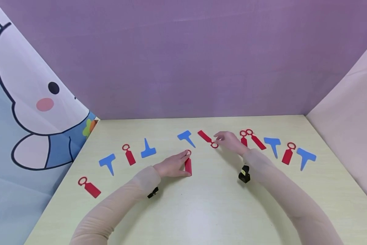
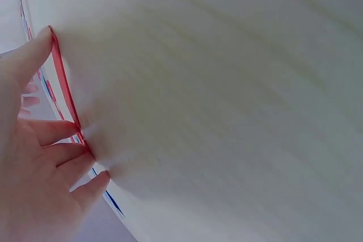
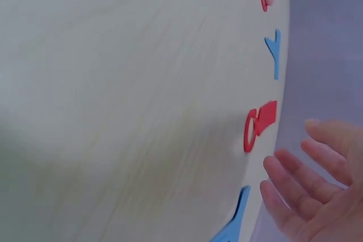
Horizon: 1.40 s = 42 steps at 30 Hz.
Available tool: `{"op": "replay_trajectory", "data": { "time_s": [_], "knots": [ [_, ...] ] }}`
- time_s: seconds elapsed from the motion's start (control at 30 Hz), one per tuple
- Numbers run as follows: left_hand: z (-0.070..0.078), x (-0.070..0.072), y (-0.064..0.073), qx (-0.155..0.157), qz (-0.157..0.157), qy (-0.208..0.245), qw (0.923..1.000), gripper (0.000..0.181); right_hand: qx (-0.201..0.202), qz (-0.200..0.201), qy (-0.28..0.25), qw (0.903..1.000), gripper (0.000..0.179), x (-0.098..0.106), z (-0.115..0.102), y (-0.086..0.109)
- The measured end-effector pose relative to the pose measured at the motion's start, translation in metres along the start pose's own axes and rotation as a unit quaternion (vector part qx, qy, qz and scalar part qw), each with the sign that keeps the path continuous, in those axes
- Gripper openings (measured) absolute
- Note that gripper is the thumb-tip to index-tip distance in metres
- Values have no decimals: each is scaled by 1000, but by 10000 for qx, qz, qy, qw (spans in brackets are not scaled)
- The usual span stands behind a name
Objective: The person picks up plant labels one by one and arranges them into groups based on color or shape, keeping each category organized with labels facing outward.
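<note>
My left hand (image 1: 174, 165) holds a flat red tag with a ring end (image 1: 188, 166) lengthwise at the middle of the table. In the left wrist view the thumb is at one end of this red tag (image 2: 65, 83) and fingertips are at the other. Farther back, my right hand (image 1: 229, 140) hovers beside the ring of another red tag (image 1: 205, 136). The right wrist view shows its fingers loosely bent and apart from that red tag (image 3: 266, 118), with nothing held. A blue T-shaped tag (image 1: 185, 136) lies between the two red ones.
Left on the table (image 1: 201, 211) lie red tags (image 1: 130, 158) and blue T-shaped tags (image 1: 148, 150). More red tags (image 1: 287, 156) and blue T-shaped tags (image 1: 272, 144) lie on the right. A purple cloth wall (image 1: 201, 68) stands behind, with a printed cloth (image 1: 33, 146) at left.
</note>
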<state>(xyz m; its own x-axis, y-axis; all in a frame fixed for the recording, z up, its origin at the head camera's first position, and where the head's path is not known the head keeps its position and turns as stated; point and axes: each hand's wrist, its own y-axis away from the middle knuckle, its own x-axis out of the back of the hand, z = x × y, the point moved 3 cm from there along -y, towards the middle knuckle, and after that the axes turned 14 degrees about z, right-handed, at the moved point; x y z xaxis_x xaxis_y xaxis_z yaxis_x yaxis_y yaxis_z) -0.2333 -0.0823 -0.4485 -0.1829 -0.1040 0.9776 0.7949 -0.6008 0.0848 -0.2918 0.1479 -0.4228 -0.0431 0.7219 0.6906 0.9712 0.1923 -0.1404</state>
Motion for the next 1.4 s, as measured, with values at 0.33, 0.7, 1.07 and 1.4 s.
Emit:
{"op": "replay_trajectory", "data": {
  "time_s": [0.33, 0.7, 1.07, 1.4],
  "knots": [
    [0, -2, -3, -17, -2, -40, 10000, 85, -278, 83, -75, 9996, 33, -12, 5, -19],
    [1, -4, -5, 61, -48, -70, 9999, 85, -299, 149, -37, 9994, 37, -35, 33, -50],
    [6, 1, -1, 88, -37, 108, 9999, 84, -326, 42, 164, 9993, 44, -60, 66, -65],
    [7, -1, -3, 85, -58, -59, 9999, 84, -481, 207, 263, 9983, 41, -98, 148, -108]
  ]
}}
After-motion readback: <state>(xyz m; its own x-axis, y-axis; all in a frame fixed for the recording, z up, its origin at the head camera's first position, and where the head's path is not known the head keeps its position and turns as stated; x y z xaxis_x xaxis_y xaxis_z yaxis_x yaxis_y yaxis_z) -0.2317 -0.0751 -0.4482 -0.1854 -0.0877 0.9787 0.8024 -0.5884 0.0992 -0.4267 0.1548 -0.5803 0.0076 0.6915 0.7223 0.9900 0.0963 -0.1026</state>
